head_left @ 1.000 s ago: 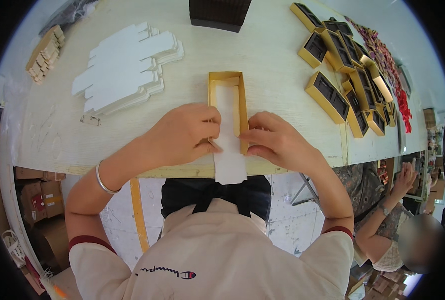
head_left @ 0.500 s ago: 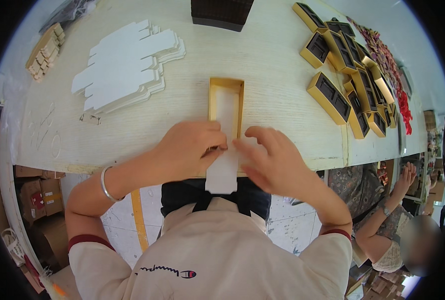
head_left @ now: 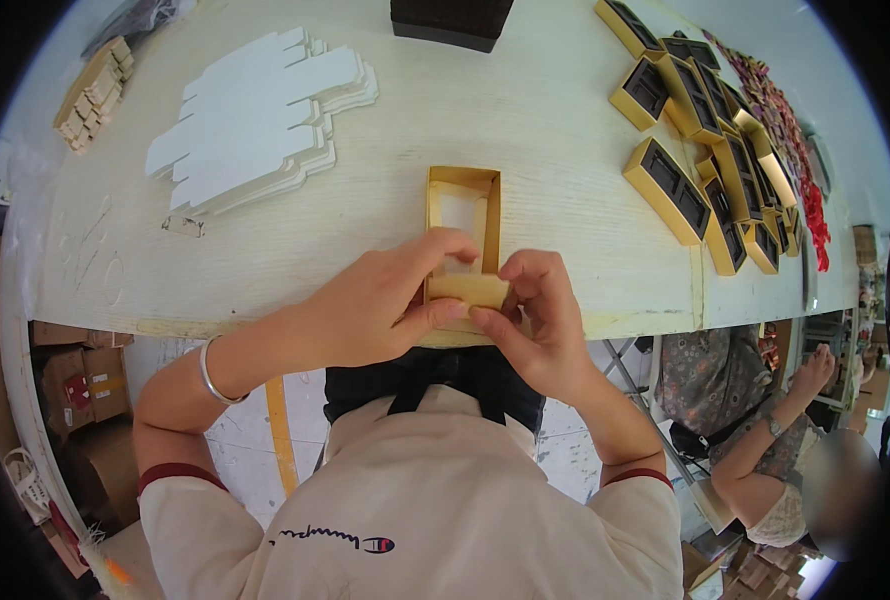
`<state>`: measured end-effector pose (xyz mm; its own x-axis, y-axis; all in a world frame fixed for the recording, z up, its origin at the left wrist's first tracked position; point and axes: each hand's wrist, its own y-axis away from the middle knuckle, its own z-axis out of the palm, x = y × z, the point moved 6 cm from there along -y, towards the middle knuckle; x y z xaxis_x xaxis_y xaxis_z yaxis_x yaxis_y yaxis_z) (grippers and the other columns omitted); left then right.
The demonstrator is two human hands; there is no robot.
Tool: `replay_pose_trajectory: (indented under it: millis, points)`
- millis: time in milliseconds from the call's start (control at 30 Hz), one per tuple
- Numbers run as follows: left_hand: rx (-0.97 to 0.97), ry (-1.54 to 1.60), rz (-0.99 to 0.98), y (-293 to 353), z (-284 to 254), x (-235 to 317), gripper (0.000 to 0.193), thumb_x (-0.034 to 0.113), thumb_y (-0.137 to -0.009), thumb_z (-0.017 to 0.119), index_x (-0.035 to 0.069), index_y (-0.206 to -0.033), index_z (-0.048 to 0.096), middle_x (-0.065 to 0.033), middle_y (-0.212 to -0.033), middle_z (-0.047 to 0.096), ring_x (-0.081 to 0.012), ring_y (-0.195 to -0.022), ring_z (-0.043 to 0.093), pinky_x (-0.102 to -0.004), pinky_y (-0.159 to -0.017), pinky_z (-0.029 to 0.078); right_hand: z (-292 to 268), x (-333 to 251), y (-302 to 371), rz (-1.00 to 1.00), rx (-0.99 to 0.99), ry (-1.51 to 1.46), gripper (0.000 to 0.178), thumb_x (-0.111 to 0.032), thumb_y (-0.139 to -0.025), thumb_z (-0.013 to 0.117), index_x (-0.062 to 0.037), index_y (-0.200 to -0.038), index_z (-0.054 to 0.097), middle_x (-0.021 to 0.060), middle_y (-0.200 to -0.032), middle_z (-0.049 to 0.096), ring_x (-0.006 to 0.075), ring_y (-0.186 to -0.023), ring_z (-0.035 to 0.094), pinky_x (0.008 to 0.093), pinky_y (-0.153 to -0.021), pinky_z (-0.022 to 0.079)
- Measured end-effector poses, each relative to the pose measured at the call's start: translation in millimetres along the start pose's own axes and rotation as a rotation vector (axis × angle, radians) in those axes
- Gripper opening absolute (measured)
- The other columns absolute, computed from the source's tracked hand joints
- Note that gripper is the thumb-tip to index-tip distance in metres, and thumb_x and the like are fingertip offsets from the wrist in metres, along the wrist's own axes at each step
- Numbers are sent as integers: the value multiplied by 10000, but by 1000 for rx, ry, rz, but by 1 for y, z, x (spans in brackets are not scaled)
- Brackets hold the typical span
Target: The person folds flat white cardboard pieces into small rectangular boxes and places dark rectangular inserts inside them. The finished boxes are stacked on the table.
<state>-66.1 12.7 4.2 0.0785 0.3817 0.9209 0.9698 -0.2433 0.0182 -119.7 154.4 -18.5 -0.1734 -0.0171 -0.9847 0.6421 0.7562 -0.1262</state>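
A gold cardboard box with a pale inside lies before me near the table's front edge, its far end and long sides standing upright. At its near end a gold flap is bent upward. My left hand has its thumb against this flap, with the fingers curled over the box's left side. My right hand pinches the flap's right corner between thumb and fingers. Both hands partly hide the near half of the box.
Flat white cardboard blanks are stacked to the left. Several gold boxes with black inserts crowd the right, beside red ribbons. A dark block stands at the back. Another person's arm shows at right.
The near end flap, which lay flat over the table edge, is now folded up. My right hand has closed on it, and my left thumb now presses against it.
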Motion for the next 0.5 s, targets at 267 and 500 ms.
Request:
replay_pose_trajectory:
  millis: [267,500]
  points:
    - [290,-228,165,9,5,1,188,65,-850,644,32,-996,531,-157,-1180,497,-299,-754,597,-367,-619,483,13,-28,8,-626,145,1003,274,-109,-760,693,-41,-1016,624,135,-1070,543,243,-751,520,313,-640,436]
    - [265,-528,254,14,17,6,123,39,-781,699,3,-838,596,-111,-851,587,-282,-730,593,-344,-591,480,23,-27,-3,-430,-156,1029,195,-80,-663,662,-19,-833,589,79,-848,520,238,-743,522,309,-633,393]
